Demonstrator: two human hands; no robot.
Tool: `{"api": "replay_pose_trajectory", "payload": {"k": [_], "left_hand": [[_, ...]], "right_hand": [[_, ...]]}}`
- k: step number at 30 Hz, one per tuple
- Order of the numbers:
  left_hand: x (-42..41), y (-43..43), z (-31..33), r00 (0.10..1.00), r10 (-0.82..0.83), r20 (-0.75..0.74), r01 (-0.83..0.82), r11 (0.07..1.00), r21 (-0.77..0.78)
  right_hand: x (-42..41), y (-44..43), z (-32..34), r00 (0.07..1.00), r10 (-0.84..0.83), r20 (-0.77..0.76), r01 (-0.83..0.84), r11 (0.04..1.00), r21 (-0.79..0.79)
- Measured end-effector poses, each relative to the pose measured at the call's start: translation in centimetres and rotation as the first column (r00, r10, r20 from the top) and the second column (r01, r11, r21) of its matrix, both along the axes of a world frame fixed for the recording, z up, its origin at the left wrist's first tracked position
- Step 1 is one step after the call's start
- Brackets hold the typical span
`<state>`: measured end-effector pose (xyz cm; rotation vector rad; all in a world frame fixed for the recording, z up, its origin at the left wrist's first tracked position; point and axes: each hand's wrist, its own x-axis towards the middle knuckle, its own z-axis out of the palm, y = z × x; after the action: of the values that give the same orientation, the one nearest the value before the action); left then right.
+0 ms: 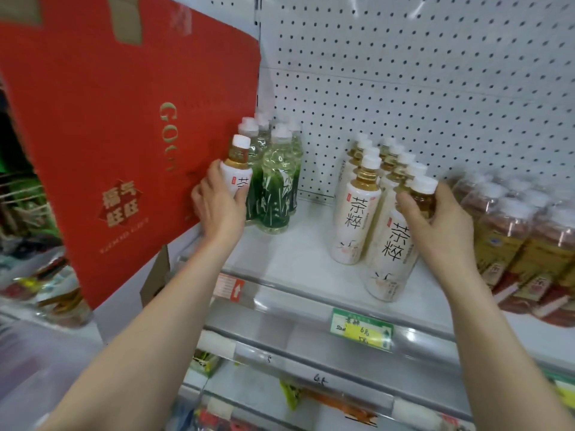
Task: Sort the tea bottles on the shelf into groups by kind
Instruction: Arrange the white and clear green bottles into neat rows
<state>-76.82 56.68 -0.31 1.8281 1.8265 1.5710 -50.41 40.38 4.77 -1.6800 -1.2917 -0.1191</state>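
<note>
Tea bottle (238, 171) stray by green bottles (278, 185): left hand (217, 206) fingers clamped on it; right hand (441, 222) fingers clamp white-label bottle (393, 244). Next, probably: carry stray right.

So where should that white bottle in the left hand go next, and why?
Probably rightward, across the bare shelf to the white-label group. The left hand grips a white-label bottle beside the green bottles, where it does not match. Its own kind stands to the right, where the right hand holds the front bottle.
</note>
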Motion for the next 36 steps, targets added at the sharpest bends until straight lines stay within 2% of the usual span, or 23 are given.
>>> {"api": "replay_pose_trajectory", "payload": {"k": [4,7,11,14,17,25,31,36], "left_hand": [[0.8,-2.3,0.6,0.991,-0.125,0.045,0.125,0.992,0.004],[1.3,-5.2,0.4,0.956,-0.258,0.141,0.264,0.964,-0.02],[4.4,-9.1,-0.4,0.828,-0.533,0.173,0.541,0.841,-0.003],[7.8,-10.6,-0.6,0.757,-0.636,0.151,0.646,0.763,-0.02],[10.7,-11.0,-0.8,0.721,-0.678,0.145,0.683,0.73,0.015],[12.2,-9.4,-0.9,0.744,-0.662,0.087,0.661,0.749,0.038],[12.1,-8.6,-0.9,0.674,-0.734,0.086,0.736,0.677,0.013],[11.6,-8.2,-0.3,0.636,-0.766,0.095,0.77,0.637,-0.016]], "right_hand": [[0.3,-0.6,-0.1,0.999,-0.024,-0.04,0.026,0.998,0.051],[0.4,-0.8,-0.1,0.998,-0.028,-0.061,0.032,0.997,0.064],[0.4,-0.4,-0.5,0.998,-0.027,-0.065,0.032,0.996,0.079],[0.5,0.1,-1.4,0.993,0.004,-0.118,0.001,0.999,0.036],[0.0,0.1,-2.2,0.967,0.093,-0.235,-0.081,0.995,0.06],[-0.4,0.9,-2.4,0.96,0.171,-0.22,-0.145,0.981,0.127],[-0.8,1.6,-2.5,0.963,0.186,-0.195,-0.169,0.98,0.104],[1.7,1.7,0.8,0.944,0.13,-0.305,-0.102,0.989,0.107]]}}
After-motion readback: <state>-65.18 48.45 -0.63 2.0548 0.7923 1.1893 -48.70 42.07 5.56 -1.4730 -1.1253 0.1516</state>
